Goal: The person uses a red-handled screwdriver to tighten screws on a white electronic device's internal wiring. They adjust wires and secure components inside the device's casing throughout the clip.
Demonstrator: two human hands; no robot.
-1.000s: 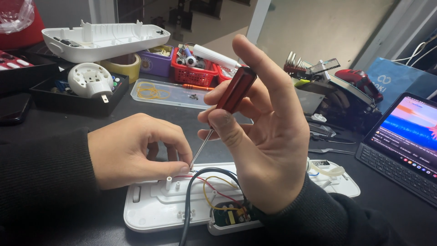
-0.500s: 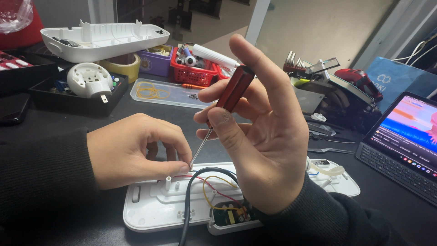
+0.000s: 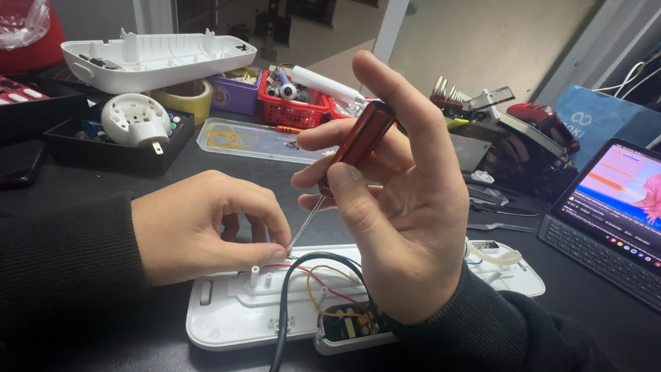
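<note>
My right hand holds a red-handled screwdriver, fingers curled around its handle, the tip angled down onto the open white plastic housing on the desk. My left hand rests on the housing, fingers pinched closed just beside the tip, near the red and yellow wires.

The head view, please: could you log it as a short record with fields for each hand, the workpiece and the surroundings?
right hand: right hand grips a red-handled screwdriver in its fingers, tip angled down to the white housing
left hand: left hand pinches at the screwdriver tip, resting on the housing
workpiece: open, with black cable, red and yellow wires, small circuit board
surroundings: white cover on a tape roll, red basket, tablet at right
</note>
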